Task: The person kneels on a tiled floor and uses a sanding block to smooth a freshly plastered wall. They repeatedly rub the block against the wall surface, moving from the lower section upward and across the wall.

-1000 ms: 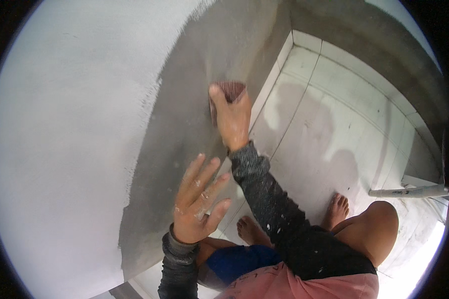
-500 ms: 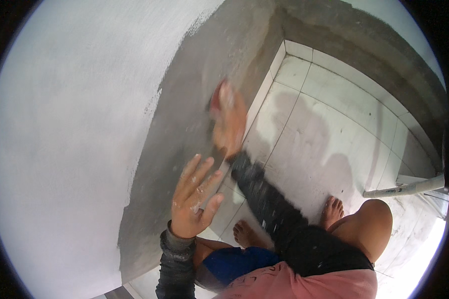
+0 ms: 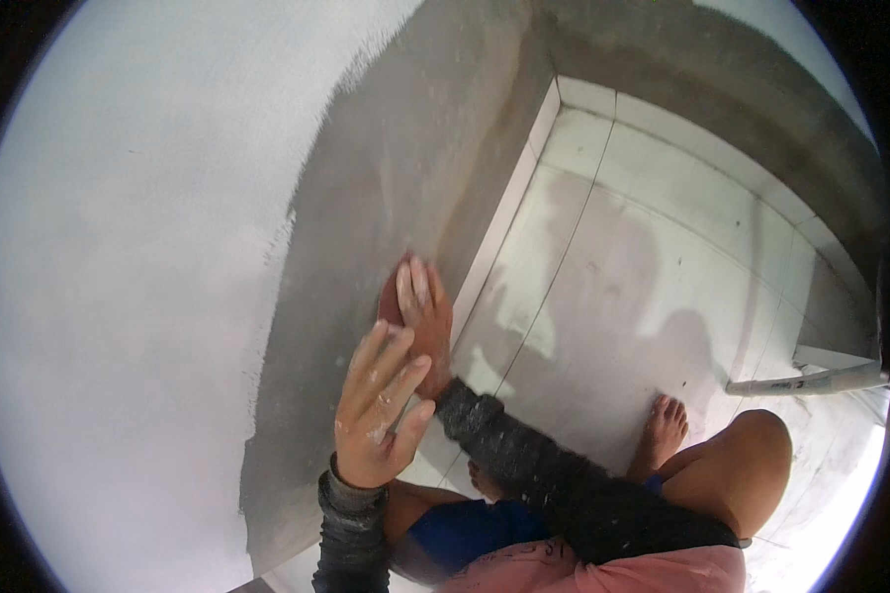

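My right hand [image 3: 423, 324] lies along the grey band of the wall [image 3: 331, 198], pressing a reddish-brown sanding pad [image 3: 391, 296] flat to it; much of the pad is under the fingers. In front of it, lower in the picture, my left hand [image 3: 376, 415] has its fingers apart and white dust on them, holding nothing. Its fingertips overlap my right hand in the view; whether they touch the wall I cannot tell. To the left of the grey band, the wall [image 3: 119, 277] is white with a ragged edge.
White floor tiles [image 3: 583, 257] with a tiled skirting [image 3: 682, 119] run below the grey wall, which turns a corner at the top. A pale pipe [image 3: 801, 381] crosses low at the right. My bare foot [image 3: 663, 430] and bent knee [image 3: 747, 460] are at the lower right.
My right hand has moved down the grey band with the pad, much closer to my left hand. Its fingers now lie flatter over the pad. My left hand has shifted only slightly.
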Demonstrator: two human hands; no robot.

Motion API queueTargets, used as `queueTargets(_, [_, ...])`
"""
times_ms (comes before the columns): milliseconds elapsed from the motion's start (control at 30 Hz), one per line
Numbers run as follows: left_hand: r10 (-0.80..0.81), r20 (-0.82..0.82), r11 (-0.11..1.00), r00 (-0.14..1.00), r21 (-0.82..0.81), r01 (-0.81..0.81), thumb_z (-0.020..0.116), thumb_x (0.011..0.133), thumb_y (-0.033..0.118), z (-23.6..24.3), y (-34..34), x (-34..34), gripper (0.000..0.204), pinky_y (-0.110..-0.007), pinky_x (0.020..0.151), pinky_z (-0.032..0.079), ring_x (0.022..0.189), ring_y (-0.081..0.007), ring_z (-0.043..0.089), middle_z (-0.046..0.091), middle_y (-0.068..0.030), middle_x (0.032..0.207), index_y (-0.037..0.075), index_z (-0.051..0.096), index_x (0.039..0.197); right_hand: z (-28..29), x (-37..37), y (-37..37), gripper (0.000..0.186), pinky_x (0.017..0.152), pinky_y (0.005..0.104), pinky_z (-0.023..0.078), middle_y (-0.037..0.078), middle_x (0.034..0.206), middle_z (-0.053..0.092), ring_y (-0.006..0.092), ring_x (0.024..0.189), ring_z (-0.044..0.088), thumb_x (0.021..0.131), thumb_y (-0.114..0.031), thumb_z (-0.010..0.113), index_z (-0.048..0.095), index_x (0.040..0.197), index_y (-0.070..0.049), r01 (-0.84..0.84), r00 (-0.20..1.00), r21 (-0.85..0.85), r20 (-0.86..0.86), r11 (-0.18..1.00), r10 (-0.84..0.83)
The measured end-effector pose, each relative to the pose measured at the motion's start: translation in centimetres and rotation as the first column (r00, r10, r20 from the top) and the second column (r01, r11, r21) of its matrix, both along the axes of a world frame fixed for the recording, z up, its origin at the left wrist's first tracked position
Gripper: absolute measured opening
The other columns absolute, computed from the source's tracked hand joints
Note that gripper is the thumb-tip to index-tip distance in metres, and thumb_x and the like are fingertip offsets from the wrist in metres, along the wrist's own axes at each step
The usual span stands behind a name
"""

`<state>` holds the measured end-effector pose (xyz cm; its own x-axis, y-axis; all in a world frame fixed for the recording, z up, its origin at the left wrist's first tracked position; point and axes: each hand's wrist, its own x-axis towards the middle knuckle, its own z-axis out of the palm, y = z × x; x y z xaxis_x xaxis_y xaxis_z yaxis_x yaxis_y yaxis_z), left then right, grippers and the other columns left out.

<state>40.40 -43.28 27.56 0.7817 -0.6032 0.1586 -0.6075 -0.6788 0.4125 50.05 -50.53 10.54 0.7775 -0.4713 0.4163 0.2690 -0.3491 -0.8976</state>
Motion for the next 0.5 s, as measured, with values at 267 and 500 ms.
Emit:
queueTargets(267, [-0.147, 0.027, 0.984, 0.989, -0.094, 0.149, 0.066, 0.096, 0.045, 0.2, -1.0, -1.0, 0.051, -0.056, 0.116, 0.036, 0.145, -0.0437, 0.043, 0.058, -0.0159, 0.147, 0.015, 0.065, 0.137, 1.2, -0.5, -0.2, 0.070, 0.120, 0.0592, 0.021, 0.018, 0.166, 0.030, 0.0455, 0.148, 0.029, 0.100, -0.030, 0.056, 0.030, 0.161, -0.007, 0.008, 1.000, 0.003, 0.021, 1.000, -0.008])
queueTargets(500, [-0.071, -0.081, 0.997, 0.994, 0.000, 0.071, 0.071, 0.091, 0.044, 0.1, -1.3, -1.2, 0.057, -0.058, 0.115, 0.035, 0.144, -0.0456, 0.041, 0.053, -0.0187, 0.150, 0.012, 0.064, 0.138, 3.6, 5.3, -6.0, 0.073, 0.121, 0.0591, 0.018, 0.020, 0.166, 0.028, 0.0444, 0.148, 0.029, 0.100, -0.035, 0.055, 0.028, 0.161, -0.005, 0.124, 0.991, -0.054, -0.053, 0.991, -0.127])
